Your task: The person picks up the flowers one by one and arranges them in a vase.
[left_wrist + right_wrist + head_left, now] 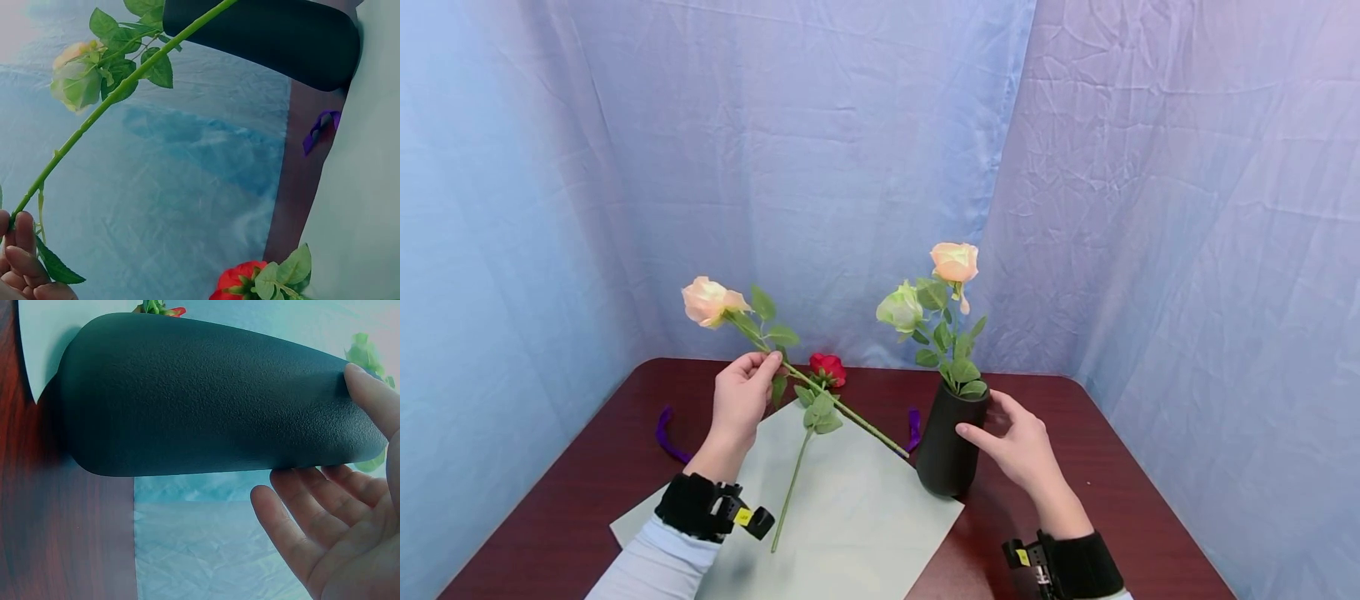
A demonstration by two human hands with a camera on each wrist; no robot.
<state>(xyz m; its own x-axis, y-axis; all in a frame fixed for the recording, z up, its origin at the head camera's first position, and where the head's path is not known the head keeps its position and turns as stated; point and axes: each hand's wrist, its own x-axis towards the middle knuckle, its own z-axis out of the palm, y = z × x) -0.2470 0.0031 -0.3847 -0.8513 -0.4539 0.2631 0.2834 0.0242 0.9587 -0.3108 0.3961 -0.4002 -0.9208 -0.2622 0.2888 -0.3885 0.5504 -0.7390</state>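
Observation:
My left hand (744, 397) pinches the stem of a peach rose (713, 302) between thumb and fingers, just below its leaves. The rose slants, bloom at upper left, and its bare green stem (131, 81) runs down right towards the vase. A black vase (951, 442) stands slightly tilted at the right, holding another peach rose (955, 262) and a pale green rose (900, 308). Around the vase's upper part, my right hand (1018, 442) holds with the thumb on one side and fingers on the other; in the right wrist view the fingers (331, 506) touch its wall.
A red rose (827, 369) lies on a pale green sheet of paper (850, 517), under the held stem. Purple ribbon (667, 437) shows beyond the paper's edges. The dark red table (1075, 450) is backed by light blue cloth (820, 167).

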